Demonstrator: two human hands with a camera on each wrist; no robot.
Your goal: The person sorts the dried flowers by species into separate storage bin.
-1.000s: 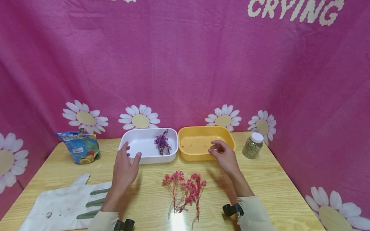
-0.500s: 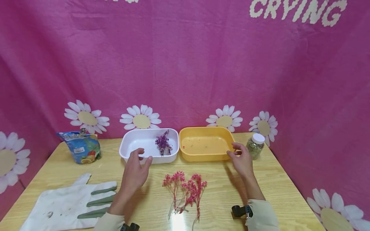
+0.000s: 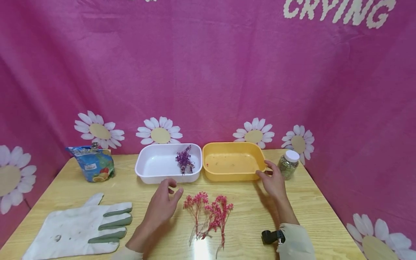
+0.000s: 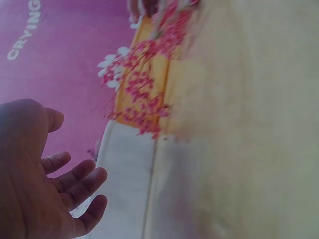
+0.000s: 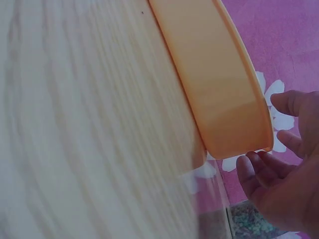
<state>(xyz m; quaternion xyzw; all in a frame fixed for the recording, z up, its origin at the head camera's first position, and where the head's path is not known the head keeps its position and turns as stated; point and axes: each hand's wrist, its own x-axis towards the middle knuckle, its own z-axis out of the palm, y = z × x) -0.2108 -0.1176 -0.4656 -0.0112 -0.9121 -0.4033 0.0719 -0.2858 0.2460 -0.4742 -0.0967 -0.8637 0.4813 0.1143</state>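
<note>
Drawn back nearer me, my left hand (image 3: 161,203) hangs, fingers parted, beside pink dried-flower sprigs (image 3: 213,213) on the tabletop (image 3: 247,216) — likely light, brittle, best pinched by the stems (image 3: 222,234) — my right hand (image 3: 274,183) loosely spread at the yellow tub (image 3: 230,177)'s end.

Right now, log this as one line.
left grip: empty, near pink dried flowers; right grip: at yellow tray; purple dried flowers: in white tray

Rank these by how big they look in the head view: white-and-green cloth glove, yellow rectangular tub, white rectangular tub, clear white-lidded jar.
1. Glove, helped by being nearer the camera
2. Yellow tub and white tub, too alike to rank
3. Jar
</note>
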